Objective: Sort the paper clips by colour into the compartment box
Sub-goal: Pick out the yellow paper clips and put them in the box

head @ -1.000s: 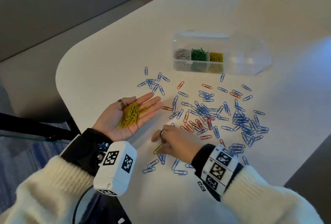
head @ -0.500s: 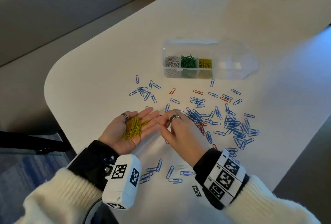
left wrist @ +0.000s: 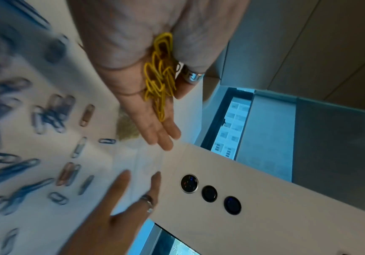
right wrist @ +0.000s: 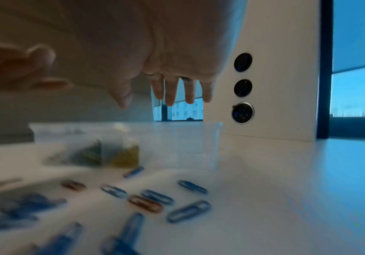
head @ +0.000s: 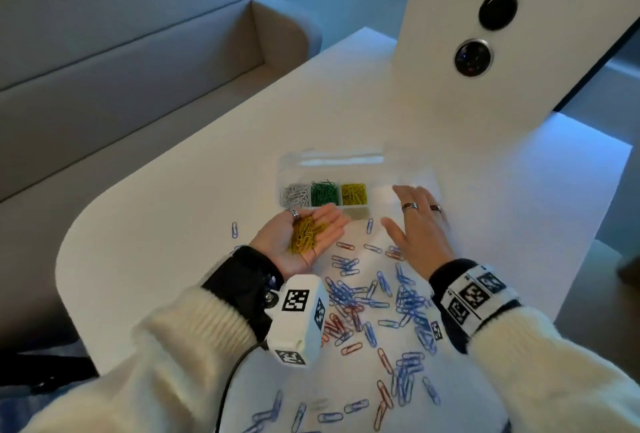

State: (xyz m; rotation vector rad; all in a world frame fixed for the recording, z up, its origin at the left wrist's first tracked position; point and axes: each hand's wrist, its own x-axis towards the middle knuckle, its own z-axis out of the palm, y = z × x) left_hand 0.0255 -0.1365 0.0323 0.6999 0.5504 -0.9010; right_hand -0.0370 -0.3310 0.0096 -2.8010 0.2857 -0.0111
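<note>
Lower centre of the head view: blue and red clips (head: 367,311) scattered on the table (head: 156,225). Above, left hand (head: 304,235) flat, palm up, cradling yellow clips (head: 306,234); right hand (head: 415,225) spread, holding nothing. Beyond both, mid-frame, clear box (head: 332,194).

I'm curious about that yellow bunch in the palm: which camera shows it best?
The left wrist view: the yellow paper clips look big and sharp. The head view shows them smaller; the right wrist view misses them.
</note>
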